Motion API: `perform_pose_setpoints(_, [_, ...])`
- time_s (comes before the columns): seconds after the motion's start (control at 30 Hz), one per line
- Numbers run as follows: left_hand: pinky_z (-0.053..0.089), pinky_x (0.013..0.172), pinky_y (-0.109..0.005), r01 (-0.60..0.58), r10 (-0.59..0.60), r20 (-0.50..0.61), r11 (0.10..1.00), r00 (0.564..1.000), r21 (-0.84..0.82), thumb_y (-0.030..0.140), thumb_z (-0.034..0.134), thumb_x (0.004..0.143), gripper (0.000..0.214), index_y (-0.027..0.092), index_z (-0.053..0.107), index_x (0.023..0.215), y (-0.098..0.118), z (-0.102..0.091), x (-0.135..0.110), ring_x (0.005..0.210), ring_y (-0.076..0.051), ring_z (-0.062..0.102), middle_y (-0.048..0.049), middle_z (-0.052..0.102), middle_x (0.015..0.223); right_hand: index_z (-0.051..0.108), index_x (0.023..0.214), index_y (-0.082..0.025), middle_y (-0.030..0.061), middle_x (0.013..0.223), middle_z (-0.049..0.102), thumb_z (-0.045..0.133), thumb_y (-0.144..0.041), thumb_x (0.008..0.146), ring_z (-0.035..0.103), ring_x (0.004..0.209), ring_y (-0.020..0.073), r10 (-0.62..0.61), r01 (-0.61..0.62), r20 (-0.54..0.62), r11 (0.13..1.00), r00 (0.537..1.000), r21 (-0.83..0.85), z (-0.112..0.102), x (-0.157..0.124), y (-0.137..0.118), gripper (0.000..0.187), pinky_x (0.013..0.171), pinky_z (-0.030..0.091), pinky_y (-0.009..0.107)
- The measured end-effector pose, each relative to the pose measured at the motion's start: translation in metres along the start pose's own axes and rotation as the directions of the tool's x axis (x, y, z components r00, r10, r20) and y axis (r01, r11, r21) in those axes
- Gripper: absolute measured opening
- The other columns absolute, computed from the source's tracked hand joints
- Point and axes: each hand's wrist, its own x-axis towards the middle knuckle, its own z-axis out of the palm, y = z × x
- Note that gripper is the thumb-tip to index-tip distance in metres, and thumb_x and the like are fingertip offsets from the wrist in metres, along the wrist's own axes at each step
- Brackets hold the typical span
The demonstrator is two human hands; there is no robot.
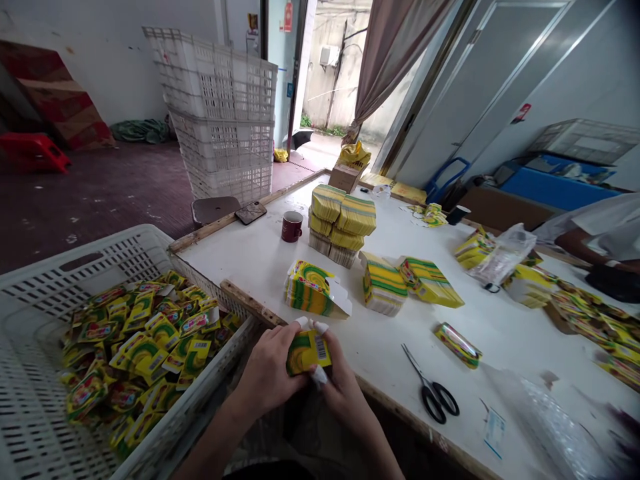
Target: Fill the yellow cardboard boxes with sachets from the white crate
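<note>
Between both hands, at the table's near edge, is a small yellow and green carton (301, 355) with a barcode on the visible face. My left hand (273, 363) grips its left side, fingers closed around it. From the right, my right hand (340, 373) pinches the same carton; white coverings wrap several fingertips. Just beyond my hands lies a stack of flat yellow-green cartons (313, 290) with white flaps. Left of me, a white plastic crate (145, 233) holds a heap of similar cartons (150, 340).
Black-handled scissors (435, 393) and a printed roll (459, 345) lie on the white table (385, 360) to the right. Farther back are carton stacks (340, 220), a maroon mug (292, 227) and a phone (251, 213). Another person's arm (590, 243) shows at far right.
</note>
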Motion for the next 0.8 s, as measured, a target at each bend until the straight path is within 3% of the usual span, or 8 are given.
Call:
perform_pose_setpoints(0.1, [0.049,0.089,-0.048,0.078,-0.08,-0.031,0.996,0.996,-0.049,0.028,0.072,0.069,0.061,0.018,0.046,0.124,-0.008,0.001,-0.002,0.101,-0.03,0.06,-0.0116,0.064,0.111,0.019,0.144,-0.022,0.0159,0.15,0.032,0.048,-0.029,0.091,0.035,0.138,0.026,-0.007,0.007,-0.057,1.0,0.998,-0.001,0.006,0.003,0.001,0.061,0.112,0.033,0.046])
perform_pose_setpoints(0.17, [0.05,0.089,-0.047,0.225,-0.258,-0.167,0.955,0.951,-0.194,0.036,0.072,0.071,0.061,0.019,0.045,0.123,-0.018,-0.003,-0.004,0.101,-0.03,0.06,-0.0114,0.062,0.112,0.019,0.143,-0.022,0.0175,0.143,0.041,0.056,-0.032,0.086,0.049,0.128,0.027,-0.026,0.028,-0.126,1.0,0.992,0.014,0.003,0.011,0.001,0.069,0.103,0.043,0.045])
perform_pose_setpoints(0.2, [0.05,0.09,-0.046,0.296,-0.371,-0.281,0.915,0.885,-0.274,0.04,0.072,0.073,0.063,0.019,0.042,0.125,-0.024,-0.006,-0.005,0.103,-0.029,0.059,-0.0124,0.059,0.115,0.025,0.14,-0.021,0.0169,0.135,0.049,0.059,-0.033,0.084,0.056,0.119,0.0265,-0.037,0.036,-0.179,0.999,0.983,-0.008,-0.002,0.018,0.0,0.067,0.098,0.047,0.044])
perform_pose_setpoints(0.27, [0.043,0.101,-0.047,0.356,-0.496,-0.524,0.867,0.693,-0.349,0.043,0.072,0.074,0.078,0.015,0.03,0.135,-0.035,-0.016,-0.007,0.12,-0.031,0.049,-0.0182,0.046,0.131,0.04,0.13,-0.019,0.0132,0.114,0.062,0.059,-0.033,0.084,0.063,0.101,0.0241,-0.058,0.013,-0.317,0.989,0.947,-0.145,-0.015,0.035,-0.001,0.052,0.09,0.051,0.042])
perform_pose_setpoints(0.33, [0.023,0.114,-0.048,0.343,-0.439,-0.681,0.896,0.586,-0.282,0.041,0.074,0.073,0.095,0.012,0.015,0.142,-0.041,-0.025,-0.008,0.139,-0.031,0.024,-0.0232,0.021,0.148,0.046,0.124,-0.016,0.0118,0.102,0.065,0.054,-0.029,0.086,0.063,0.091,0.0225,-0.091,-0.043,-0.425,0.955,0.901,-0.295,-0.03,0.058,-0.002,0.041,0.085,0.052,0.04])
perform_pose_setpoints(0.4, [0.013,0.117,-0.047,0.312,-0.379,-0.71,0.922,0.593,-0.231,0.039,0.074,0.073,0.099,0.012,0.011,0.143,-0.04,-0.031,-0.008,0.143,-0.03,0.011,-0.0231,0.01,0.152,0.048,0.123,-0.013,0.0133,0.103,0.065,0.053,-0.024,0.085,0.061,0.092,0.0236,-0.109,-0.072,-0.459,0.93,0.882,-0.36,-0.041,0.081,-0.002,0.04,0.086,0.05,0.041])
perform_pose_setpoints(0.6, [0.038,0.105,-0.046,0.278,-0.542,-0.48,0.81,0.689,-0.516,0.04,0.066,0.08,0.062,0.021,0.035,0.131,-0.024,-0.017,-0.008,0.128,-0.029,0.041,-0.015,0.041,0.137,0.058,0.112,-0.012,0.013,0.092,0.064,0.048,-0.002,0.071,0.056,0.089,0.0263,-0.088,-0.121,-0.406,0.879,0.91,-0.462,-0.04,0.116,0.003,0.043,0.086,0.044,0.045])
perform_pose_setpoints(0.8, [0.046,0.094,-0.036,0.28,-0.618,-0.263,0.64,0.741,-0.715,0.043,0.063,0.083,0.049,0.023,0.043,0.122,-0.023,0.0,-0.009,0.116,-0.023,0.051,-0.0097,0.053,0.126,0.047,0.118,-0.013,0.007,0.089,0.058,0.053,-0.008,0.07,0.055,0.082,0.0224,-0.068,-0.121,-0.438,0.913,0.896,-0.389,-0.041,0.117,0.005,0.049,0.081,0.046,0.041])
